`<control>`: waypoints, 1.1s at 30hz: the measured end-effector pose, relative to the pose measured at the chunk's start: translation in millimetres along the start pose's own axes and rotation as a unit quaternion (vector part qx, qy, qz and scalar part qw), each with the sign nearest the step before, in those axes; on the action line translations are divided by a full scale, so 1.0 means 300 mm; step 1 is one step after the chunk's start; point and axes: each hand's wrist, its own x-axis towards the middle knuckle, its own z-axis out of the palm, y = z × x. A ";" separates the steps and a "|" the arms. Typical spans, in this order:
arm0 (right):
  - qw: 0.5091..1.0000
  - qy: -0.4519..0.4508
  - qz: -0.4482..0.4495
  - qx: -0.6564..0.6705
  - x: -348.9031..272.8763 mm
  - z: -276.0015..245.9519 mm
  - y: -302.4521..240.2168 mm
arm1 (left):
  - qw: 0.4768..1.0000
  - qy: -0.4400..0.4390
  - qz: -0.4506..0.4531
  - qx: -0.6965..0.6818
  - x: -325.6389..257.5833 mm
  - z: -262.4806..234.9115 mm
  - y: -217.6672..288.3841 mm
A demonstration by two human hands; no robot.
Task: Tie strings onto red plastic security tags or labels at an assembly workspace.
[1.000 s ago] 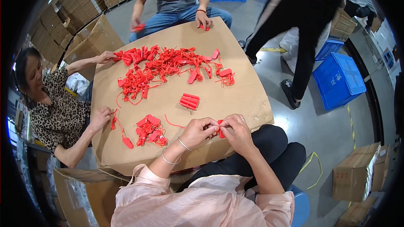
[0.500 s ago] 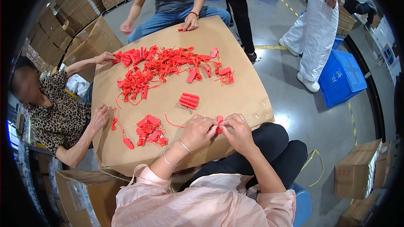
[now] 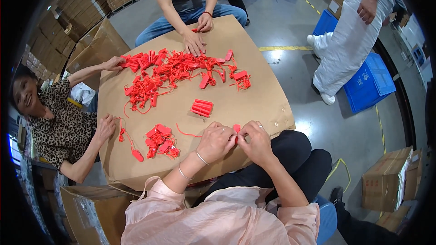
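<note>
both hands' fingers still pinched on red tag [image 3: 236, 128]; person in white stepped closer.

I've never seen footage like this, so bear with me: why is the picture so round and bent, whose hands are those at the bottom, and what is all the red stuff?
The camera sits on a person's head and looks down through a very wide lens, which bends straight edges. The two hands at the bottom are that person's own: the left hand and right hand meet over a small red tag, pinching it between the fingers. They work at a cardboard sheet used as a table. On it lie a big pile of red tags with strings, a neat stack and a smaller heap. Two other people sit around it, handling tags too, and another stands nearby beside a blue crate.
</note>
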 end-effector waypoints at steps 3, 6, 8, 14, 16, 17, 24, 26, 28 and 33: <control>0.998 0.001 0.048 0.051 -0.006 0.005 0.015 | 0.999 0.017 -0.034 -0.027 -0.008 0.009 0.000; 0.979 -0.015 0.133 0.151 -0.009 0.003 0.024 | 0.994 0.017 -0.089 -0.057 -0.008 0.003 0.014; 0.958 -0.029 0.186 0.218 -0.010 0.002 0.027 | 0.990 0.010 -0.120 -0.070 -0.008 0.004 0.014; 0.974 -0.027 0.153 0.165 -0.015 0.010 0.040 | 0.998 0.042 -0.035 -0.023 0.003 -0.002 0.001; 0.972 -0.031 0.160 0.168 -0.011 0.006 0.032 | 1.000 0.012 0.012 0.009 0.006 -0.009 -0.003; 0.972 -0.031 0.160 0.168 -0.011 0.005 0.030 | 1.000 0.012 0.012 0.009 0.008 -0.012 -0.002; 0.965 -0.026 0.186 0.184 -0.007 -0.001 0.024 | 0.990 0.002 -0.129 -0.064 -0.013 0.000 0.017; 0.962 -0.029 0.197 0.186 -0.007 -0.009 0.027 | 0.973 0.009 -0.195 -0.125 -0.016 0.005 0.013; 0.962 -0.025 0.175 0.209 -0.006 -0.016 0.029 | 0.995 0.029 -0.090 -0.038 -0.005 -0.008 0.002; 0.964 -0.038 0.180 0.191 -0.006 -0.009 0.011 | 1.000 0.013 0.005 0.005 0.014 -0.010 -0.001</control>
